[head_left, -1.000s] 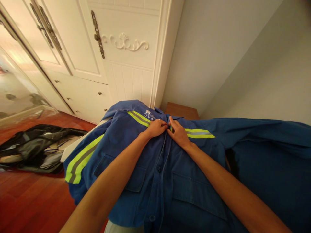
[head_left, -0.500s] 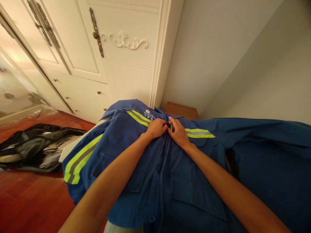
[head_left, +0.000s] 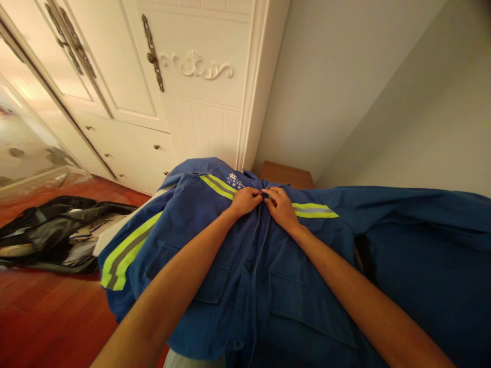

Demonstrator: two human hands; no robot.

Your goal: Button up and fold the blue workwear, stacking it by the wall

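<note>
The jacket (head_left: 169, 225) lies spread out, front up, directly before the person, its hem nearest. A button (head_left: 238, 345) sits low on the front, and another button (head_left: 249, 267) farther up, between two flapped pockets. Beyond these, just below the collar, both hands meet at the front edge. The left hand (head_left: 246, 201) has thumb and fingertips pressed together, pinching the cloth; the right hand (head_left: 282, 208) pinches it too, fingertips almost touching the left's. Whatever small part lies between them is hidden. Yellow-and-grey strips cross the chest on either side, with a white logo (head_left: 235, 180) beyond the left one. The right sleeve (head_left: 414, 207) stretches out sideways; the left one folds down, banded in yellow. Left of the jacket, a packed black suitcase (head_left: 90, 266) lies open on the red floor (head_left: 49, 312). Past the collar stand a brown wooden box-like piece (head_left: 286, 174), a white cabinet (head_left: 207, 122) and a wall (head_left: 326, 66).
</note>
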